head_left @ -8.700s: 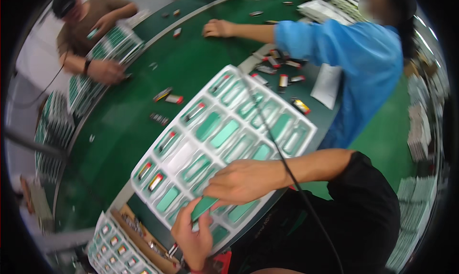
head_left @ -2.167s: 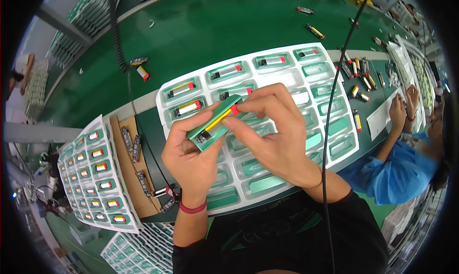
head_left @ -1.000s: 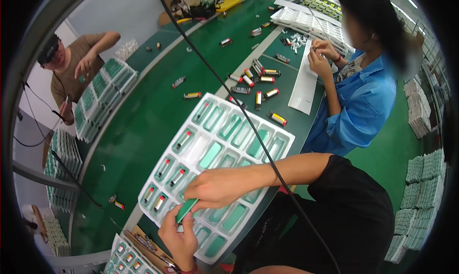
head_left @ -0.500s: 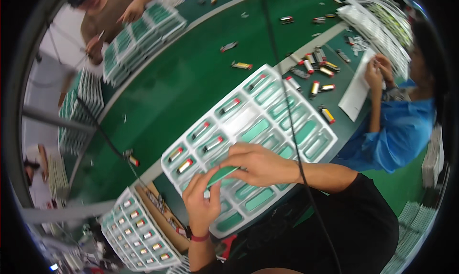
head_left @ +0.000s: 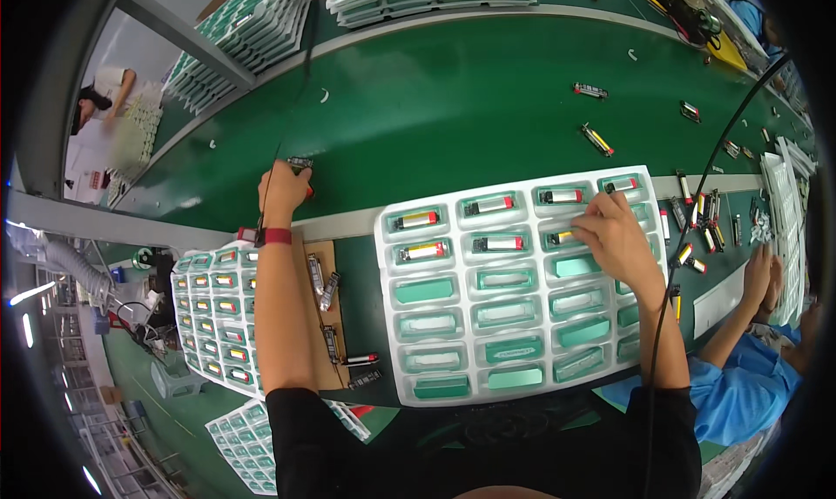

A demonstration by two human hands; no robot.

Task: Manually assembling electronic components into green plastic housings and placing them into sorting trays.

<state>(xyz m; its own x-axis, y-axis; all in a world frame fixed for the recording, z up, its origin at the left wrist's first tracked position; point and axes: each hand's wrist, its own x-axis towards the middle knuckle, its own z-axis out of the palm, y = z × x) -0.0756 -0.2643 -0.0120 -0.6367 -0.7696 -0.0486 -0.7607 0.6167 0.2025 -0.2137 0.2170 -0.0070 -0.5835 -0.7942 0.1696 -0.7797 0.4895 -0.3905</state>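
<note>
A white compartment tray (head_left: 466, 325) lies in front of me, holding several battery-like cylinders with red ends and several green strips. My right hand (head_left: 616, 242) is closed in a pinch over its second row, with the fingertips on a yellow-banded battery (head_left: 559, 238) in a compartment. Out on the green belt to the left, my left hand (head_left: 283, 194) has its fingers curled round another battery (head_left: 300, 163). That one shows a grey body and a red end, and the fingers hide part of it.
Loose batteries (head_left: 710, 225) lie right of the tray beside a co-worker's hands (head_left: 764, 281). Left of the tray is a cardboard box (head_left: 326, 264) with more, next to a filled tray (head_left: 218, 312). Tray stacks (head_left: 435, 7) stand beyond the belt. A dark cable (head_left: 697, 203) crosses the right side.
The green strip that both hands held above the tray is no longer in them. My left hand has moved out to the belt, my right to the tray's right part. The view has turned.
</note>
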